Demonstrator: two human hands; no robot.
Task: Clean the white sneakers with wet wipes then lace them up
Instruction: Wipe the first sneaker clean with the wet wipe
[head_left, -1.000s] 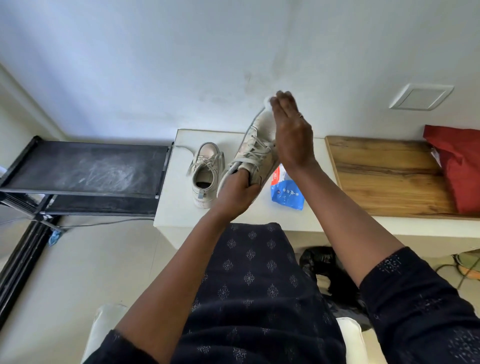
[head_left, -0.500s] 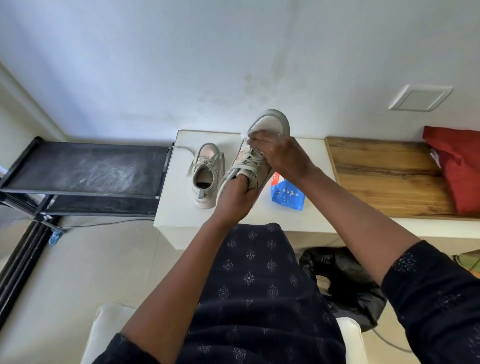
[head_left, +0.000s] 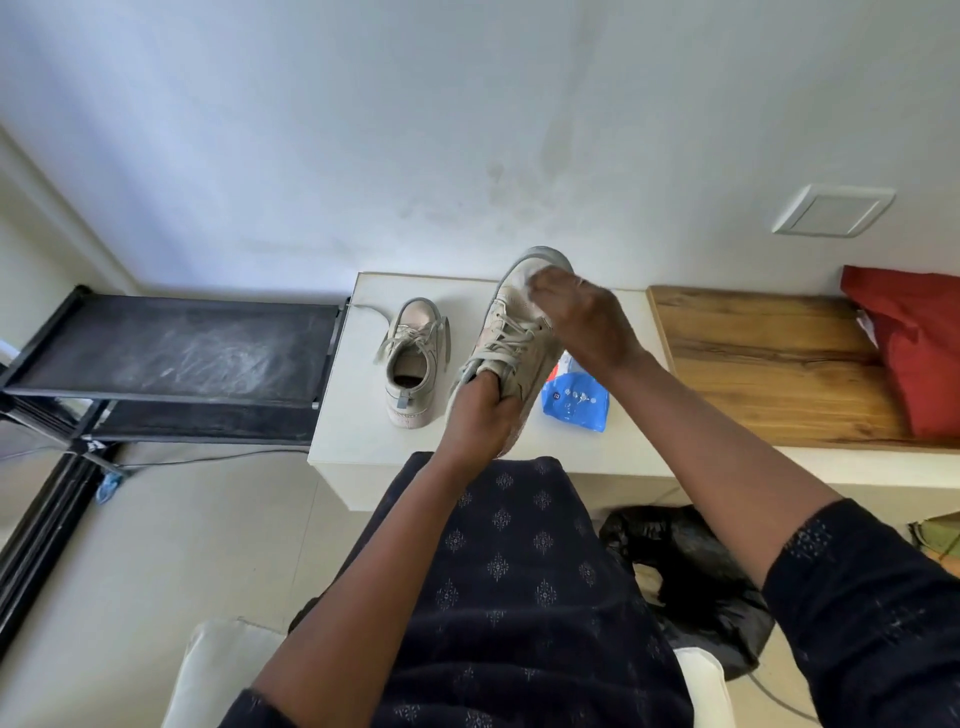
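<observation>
Left hand (head_left: 480, 415) grips sneaker (head_left: 511, 317) by heel, likely light, soft-sided; right hand (head_left: 587, 325) presses wipe (head_left: 537, 273) on toe (fingers blurred, curl unclear).

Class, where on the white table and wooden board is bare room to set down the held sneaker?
Free: brown wooden board, between white table and red cloth. Crowded: table middle, with resting pale sneaker, held sneaker, blue wipes packet.

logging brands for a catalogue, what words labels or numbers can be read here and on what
None can be read.
Blue wipes pack: small dark square mark and white print, too blurred to read.
Held sneaker and sneaker on the table: no label legible.
Wall plate: blank.
</observation>
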